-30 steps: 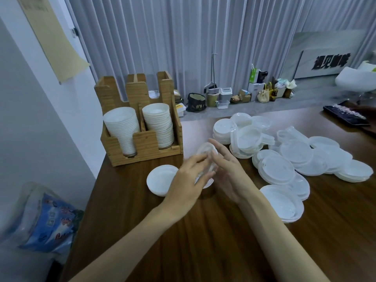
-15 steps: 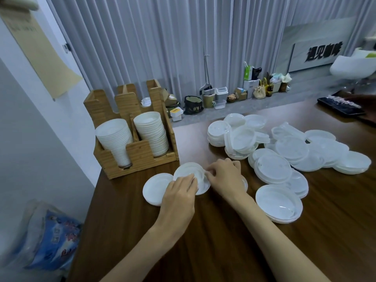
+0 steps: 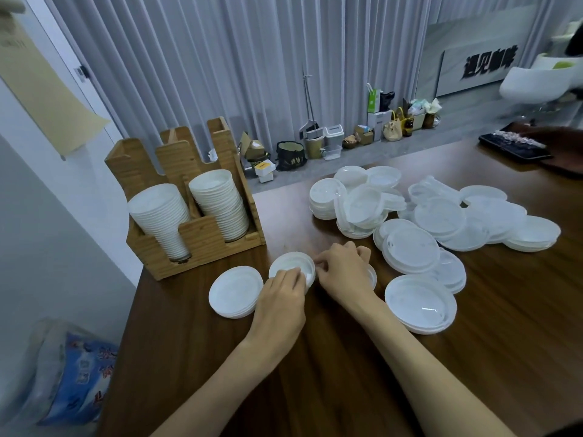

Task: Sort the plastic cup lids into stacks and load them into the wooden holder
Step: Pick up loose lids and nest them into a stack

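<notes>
Gripping: both hands are on the small lid stack (image 3: 291,265) at the table's near edge — the left hand (image 3: 282,299) has its fingertips curled over the near rim, the right hand (image 3: 342,272) pinches the right rim with thumb and bent fingers.
Grip state: neither hand hangs loose; each is closed lightly on that stack, which looks to be sitting on the table (image 3: 315,373), not lifted.
Step in hand: squaring up a short stack of same-size lids, I would judge, before it goes to the holder.
Doing it well: press the rims from opposite sides so they nest flush — thin plastic like this probably buckles if squeezed hard, so a light, even touch is the way.
Neighbour stacks: a wider low stack (image 3: 235,291) lies just left of the held one, nearly touching; a part-hidden lid (image 3: 373,275) peeks out under the right hand. Keep sizes from mixing.
Wooden holder (image 3: 202,238): stands behind and to the left, two front slots already carrying tilted rows of lids (image 3: 220,203).
Loose pile (image 3: 441,222): many clear and white lids overlap on the right, still unsorted, with a large stack (image 3: 421,304) nearest.
Progress: well short of done, by my reckoning.
Risk: a careless lift could fan the stack apart.
</notes>
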